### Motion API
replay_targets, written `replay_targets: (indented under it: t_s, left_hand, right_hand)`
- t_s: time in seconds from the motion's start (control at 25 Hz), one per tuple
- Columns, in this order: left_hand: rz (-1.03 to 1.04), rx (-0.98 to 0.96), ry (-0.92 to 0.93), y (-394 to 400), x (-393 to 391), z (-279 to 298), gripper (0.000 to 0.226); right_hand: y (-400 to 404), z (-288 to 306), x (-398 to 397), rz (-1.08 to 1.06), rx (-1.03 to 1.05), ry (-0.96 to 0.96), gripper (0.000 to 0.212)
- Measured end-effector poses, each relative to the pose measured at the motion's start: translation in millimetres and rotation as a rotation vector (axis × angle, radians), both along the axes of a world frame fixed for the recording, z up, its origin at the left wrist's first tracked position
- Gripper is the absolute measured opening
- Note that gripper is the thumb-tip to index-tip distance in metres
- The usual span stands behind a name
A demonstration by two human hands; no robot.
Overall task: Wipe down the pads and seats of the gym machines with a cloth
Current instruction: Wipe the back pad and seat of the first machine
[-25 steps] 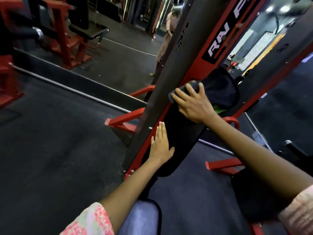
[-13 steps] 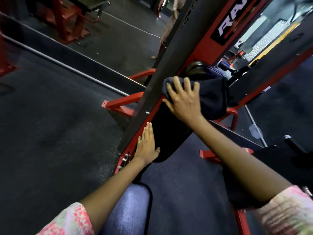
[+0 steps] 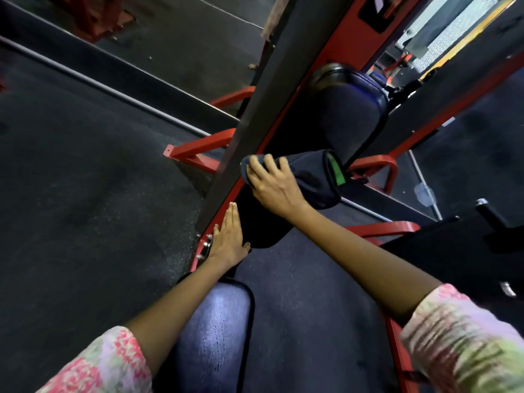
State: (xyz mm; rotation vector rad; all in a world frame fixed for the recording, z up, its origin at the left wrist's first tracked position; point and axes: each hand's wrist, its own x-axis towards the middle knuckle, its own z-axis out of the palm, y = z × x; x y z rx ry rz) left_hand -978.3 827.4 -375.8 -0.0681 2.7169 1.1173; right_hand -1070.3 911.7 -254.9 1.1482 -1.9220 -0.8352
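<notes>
Right hand [image 3: 273, 188]: grip spread wide, fingers flat, pressing dark cloth [image 3: 309, 177] onto black back pad [image 3: 334, 120]. Left hand [image 3: 228, 239]: grip flat, below it, on pad's lower edge.

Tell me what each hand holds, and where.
The right hand presses the dark folded cloth at its left end onto the black back pad; the left hand holds nothing.

Dark rubber floor [image 3: 85, 180] spreads left of fingers. Grey metal strip [image 3: 119, 92] crosses floor above and left of fingers, mirror [image 3: 198, 32] behind it. Red steel frame foot [image 3: 195, 153] sits just left of fingertips. Bolts [image 3: 205, 245] cluster beside lower fingers.
</notes>
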Motion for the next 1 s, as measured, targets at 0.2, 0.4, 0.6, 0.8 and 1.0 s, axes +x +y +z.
replay_targets:
  t_s: [0.2,0.4,0.6,0.8,1.0]
  left_hand:
    - [-0.037,-0.035,-0.003,-0.9,2.6,-12.6,0.103]
    - [-0.082,0.171,0.031,-22.1,1.6,-29.9,0.091]
    - [0.282,0.781,-0.082,-32.9,-14.5,-24.9,0.073]
    - [0.479,0.991,-0.174,-41.1,-22.3,-33.2,0.061]
    - [0.477,0.996,-0.108,-40.8,-14.5,-41.2,0.075]
  right_hand:
    - [4.2,3.4,-3.0,-0.06,-0.263,0.147,0.036]
    - [4.9,-55.2,16.1,-0.03,-0.077,-0.038,0.038]
    - [13.5,-52.9,16.5,-0.094,-0.342,0.027,0.038]
    - [13.1,-109.2,28.2,-0.071,-0.3,-0.024,0.043]
    - [45.6,-174.8,47.2,0.084,-0.225,-0.141,0.04]
